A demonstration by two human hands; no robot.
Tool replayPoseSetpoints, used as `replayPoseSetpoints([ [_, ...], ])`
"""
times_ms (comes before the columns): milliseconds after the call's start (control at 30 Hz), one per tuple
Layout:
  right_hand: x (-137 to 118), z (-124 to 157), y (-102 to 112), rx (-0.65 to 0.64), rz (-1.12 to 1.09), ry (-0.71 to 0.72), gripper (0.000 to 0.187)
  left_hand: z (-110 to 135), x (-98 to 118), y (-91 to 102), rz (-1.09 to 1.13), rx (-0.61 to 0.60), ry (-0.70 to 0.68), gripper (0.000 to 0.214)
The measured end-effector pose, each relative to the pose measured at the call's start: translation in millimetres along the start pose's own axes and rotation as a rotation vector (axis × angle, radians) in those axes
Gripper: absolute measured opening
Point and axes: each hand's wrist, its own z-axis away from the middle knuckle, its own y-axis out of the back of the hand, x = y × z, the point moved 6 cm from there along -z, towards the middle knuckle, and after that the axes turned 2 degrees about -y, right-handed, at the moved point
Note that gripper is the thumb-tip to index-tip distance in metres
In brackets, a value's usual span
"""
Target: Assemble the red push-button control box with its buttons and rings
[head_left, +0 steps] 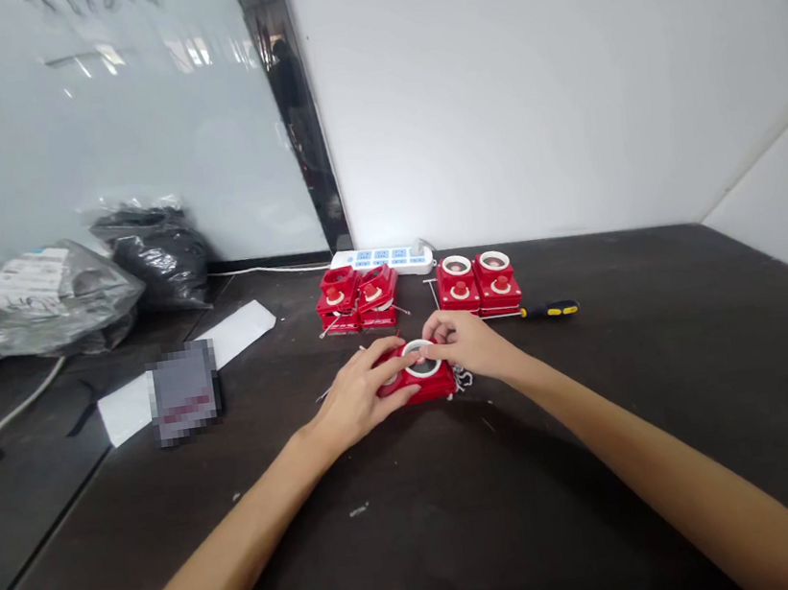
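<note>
A red box-shaped unit lies on the dark table in front of me, with a white ring around a dark round opening on its top. My left hand grips the unit from the left, thumb along its near side and a fingertip reaching to the opening. At the right of the ring, my right hand is closed, thumb over the opening and curled fingers at the rim. Twisted wires stick out at the unit's right side. Fingers hide much of its left part.
Behind are red units without white rings and a pair with them. A yellow-black screwdriver lies right of these. A power strip runs along the wall. Left are plastic bags, white paper and a blurred dark object.
</note>
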Motion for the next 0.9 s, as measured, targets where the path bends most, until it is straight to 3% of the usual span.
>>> replayPoseSetpoints([
  [467, -2.9, 1.2, 0.1, 0.027, 0.031, 0.024, 0.015, 2.5, 0.1, 3.0, -0.067, 0.15, -0.093, 0.034],
  [900, -1.4, 0.7, -0.5, 0.041, 0.029, 0.029, 0.017, -8.0, 6.3, 7.7, -0.091, 0.011, -0.077, 0.03],
])
